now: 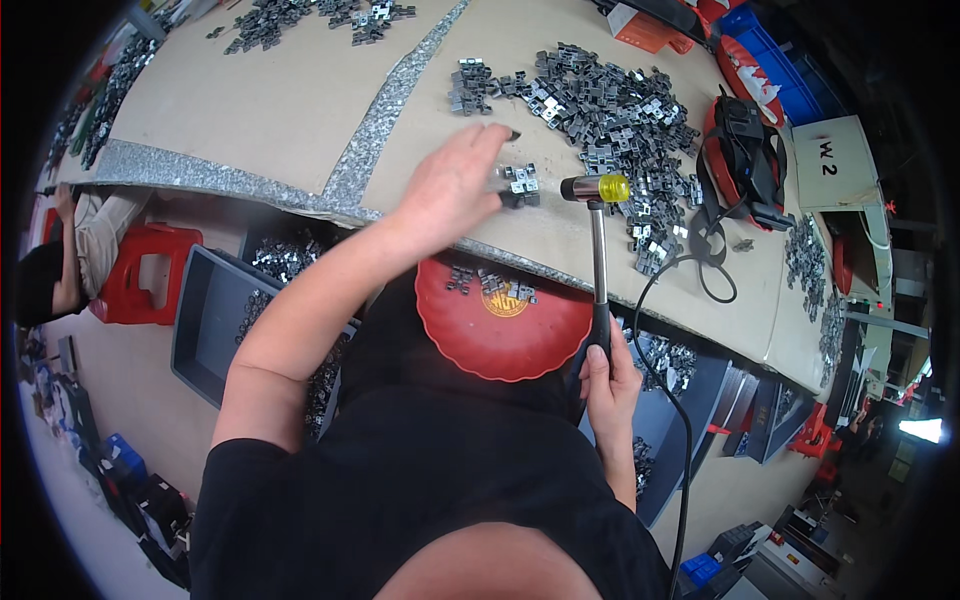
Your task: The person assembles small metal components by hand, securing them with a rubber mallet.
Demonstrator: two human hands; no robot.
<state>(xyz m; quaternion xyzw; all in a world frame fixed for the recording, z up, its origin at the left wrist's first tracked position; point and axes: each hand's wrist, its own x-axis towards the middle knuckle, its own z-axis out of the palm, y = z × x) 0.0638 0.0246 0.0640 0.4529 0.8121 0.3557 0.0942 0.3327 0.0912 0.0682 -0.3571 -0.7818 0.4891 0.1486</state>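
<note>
In my right hand (612, 385) is a small mallet (600, 245), its black grip between my thumb and fingers. The mallet stands head-up, with a yellow face on the right and a dark metal end on the left. My left hand (450, 190) reaches over the table's near edge, thumb and fingers apart. A small dark piece shows at a fingertip, and blur hides whether it is gripped. Just right of these fingers sits a small block of shiny metal parts (521, 186). A red scalloped tray (500, 350) rests on my lap, with several metal parts in it.
A large heap of metal parts (610, 110) covers the table beyond the mallet. At right lie a black headset-like device (745, 165) and its black cable (685, 420). Grey bins (205, 325) stand under the table edge. A red stool (150, 270) and another person are at left.
</note>
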